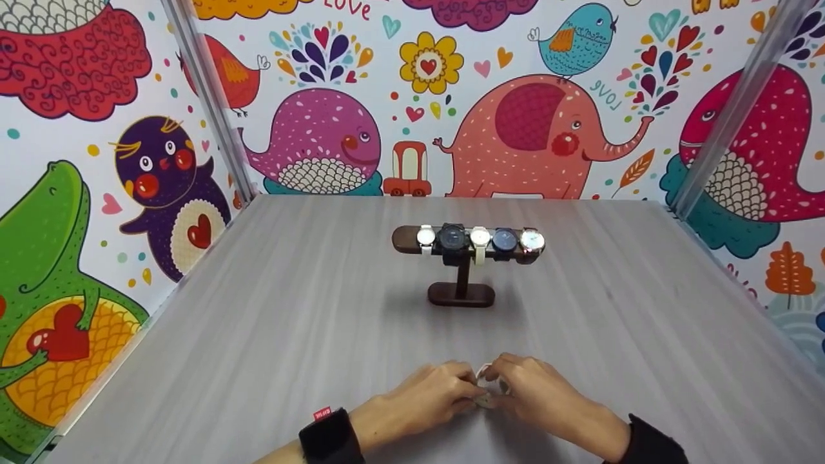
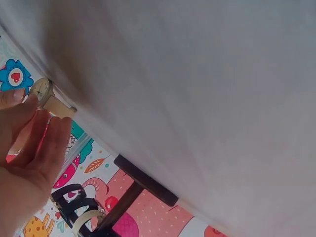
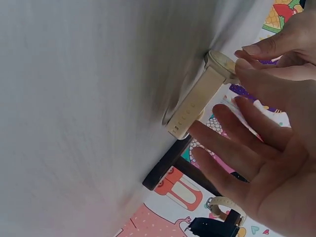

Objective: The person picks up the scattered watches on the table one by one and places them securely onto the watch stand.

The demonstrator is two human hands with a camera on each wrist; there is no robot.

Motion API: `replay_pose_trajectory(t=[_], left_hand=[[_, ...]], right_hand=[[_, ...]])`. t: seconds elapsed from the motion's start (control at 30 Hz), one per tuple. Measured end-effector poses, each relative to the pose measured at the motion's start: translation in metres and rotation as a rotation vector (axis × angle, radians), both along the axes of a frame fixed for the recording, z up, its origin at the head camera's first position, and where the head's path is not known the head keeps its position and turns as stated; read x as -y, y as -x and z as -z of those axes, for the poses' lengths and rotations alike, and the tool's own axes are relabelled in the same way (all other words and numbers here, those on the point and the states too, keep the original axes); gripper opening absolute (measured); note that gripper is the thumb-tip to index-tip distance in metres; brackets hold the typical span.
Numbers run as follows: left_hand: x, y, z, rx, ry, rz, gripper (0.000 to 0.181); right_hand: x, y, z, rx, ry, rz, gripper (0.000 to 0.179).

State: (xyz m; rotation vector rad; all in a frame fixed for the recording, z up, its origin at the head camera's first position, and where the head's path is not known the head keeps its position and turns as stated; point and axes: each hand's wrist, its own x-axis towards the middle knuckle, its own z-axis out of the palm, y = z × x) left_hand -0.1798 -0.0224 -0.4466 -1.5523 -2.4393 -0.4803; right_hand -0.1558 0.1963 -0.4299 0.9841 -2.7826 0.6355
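A wristwatch (image 3: 195, 103) with a cream strap, punched with a row of holes, and a round pale dial (image 2: 40, 90) is held between both hands near the front of the table. In the head view my left hand (image 1: 438, 394) grips it from the left, fingers bent at its edge. From the other side my right hand (image 1: 538, 393) holds it, thumb at the case and the other fingers spread near the strap in the right wrist view. Most of the watch is covered by fingers in the head view.
Beyond the hands, a dark wooden T-shaped watch stand (image 1: 463, 280) carries several watches along its bar, among them a black watch (image 1: 452, 238) and a cream watch (image 1: 480, 238). The grey table (image 1: 290, 309) ends at walls printed with cartoon animals.
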Motion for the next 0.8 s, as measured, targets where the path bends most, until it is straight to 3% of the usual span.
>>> replay_pose_trajectory(t=[0.17,0.5,0.67,0.8], left_hand=[[0.001,-0.001,0.0,0.004,0.004,-0.007,0.025],[0.003,-0.004,-0.011,0.043,0.077,-0.005,0.022],[0.003,-0.01,-0.015,0.013,0.069,-0.073,0.028],[0.005,-0.015,-0.018,-0.008,-0.013,-0.136,0.043]], right_hand=[[0.002,0.001,0.001,0.017,-0.02,0.004,0.005],[0.004,0.004,0.003,0.066,0.02,0.016,0.015],[0.004,0.004,-0.002,0.108,0.078,0.015,0.01],[0.002,0.005,-0.013,0.185,0.173,0.034,0.008]])
